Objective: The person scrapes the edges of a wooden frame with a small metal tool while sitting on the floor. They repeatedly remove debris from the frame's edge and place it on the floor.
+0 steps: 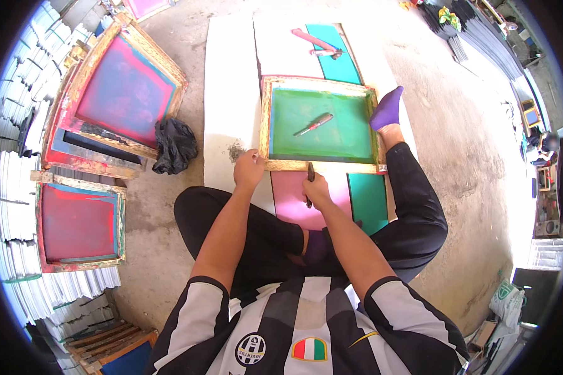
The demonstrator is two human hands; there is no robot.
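Observation:
A wooden screen-printing frame (324, 167) with green mesh lies flat in front of me, partly on boards. My right hand (317, 189) is closed around a slim dark tool (310, 172), held upright against the frame's near bar; its exact kind does not show. Beside the near left corner is my left hand (249, 169), its fingers curled; whatever they may hold is hidden. On the mesh lies a small hand tool (314, 124) with a greyish handle and a reddish shaft. My foot in a purple sock (388, 107) rests against the frame's right side.
A hammer with a pink handle (314, 39) and a red-and-white tube (322, 53) lie beyond the frame. White boards (231, 81) extend underneath. At left, more framed screens (81, 228) lean beside a black plastic bag (174, 147) and white stacks (6, 181).

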